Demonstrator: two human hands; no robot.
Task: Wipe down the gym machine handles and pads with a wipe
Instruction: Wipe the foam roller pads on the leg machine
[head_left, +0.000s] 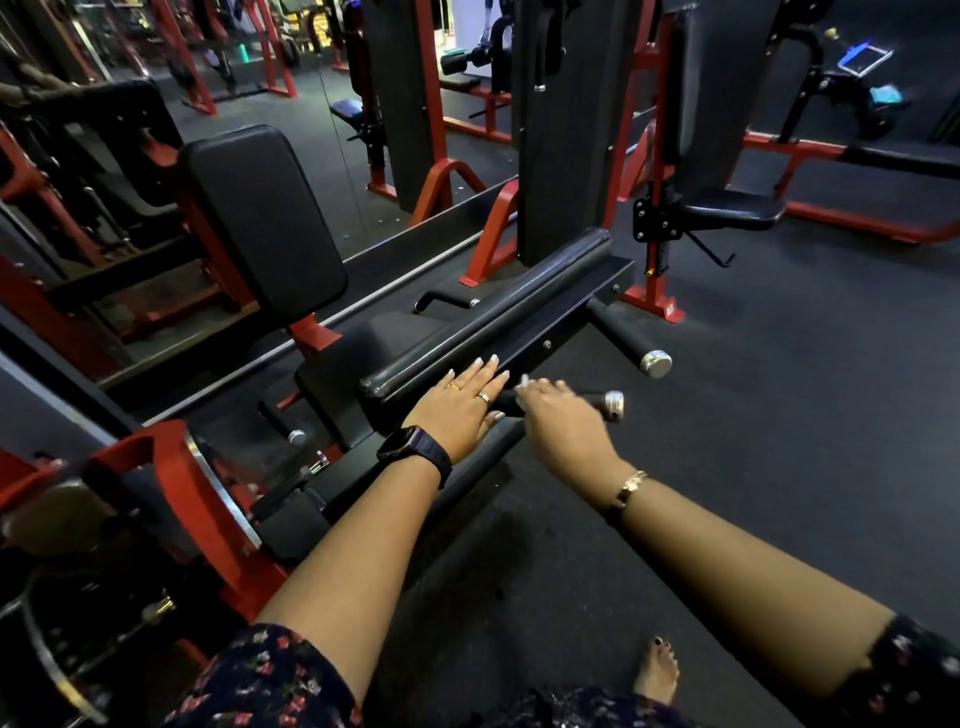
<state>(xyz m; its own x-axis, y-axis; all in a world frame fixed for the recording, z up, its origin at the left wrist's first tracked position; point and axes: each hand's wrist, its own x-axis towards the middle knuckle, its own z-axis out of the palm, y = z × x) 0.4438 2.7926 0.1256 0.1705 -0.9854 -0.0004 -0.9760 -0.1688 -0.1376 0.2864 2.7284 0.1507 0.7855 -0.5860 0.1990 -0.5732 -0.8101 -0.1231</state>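
Note:
My left hand (460, 410) lies flat with straight fingers on the black frame bar, just below the long black pad (498, 317) of the low machine. My right hand (563, 421) is blurred and sits on a short black handle (597, 401) with a chrome end cap, fingers curled over its top. No wipe shows in either hand; anything under the palms is hidden. A large upright black back pad (265, 218) stands to the left on the red frame. A thicker black roller bar (628, 340) with a chrome cap sticks out to the right.
Red-framed machines surround this spot: a weight stack column (561, 130) straight ahead and a black seat (727, 208) on a red post to the right. Dark rubber floor (779, 415) spreads right and toward me. My bare foot (657, 670) stands at the bottom.

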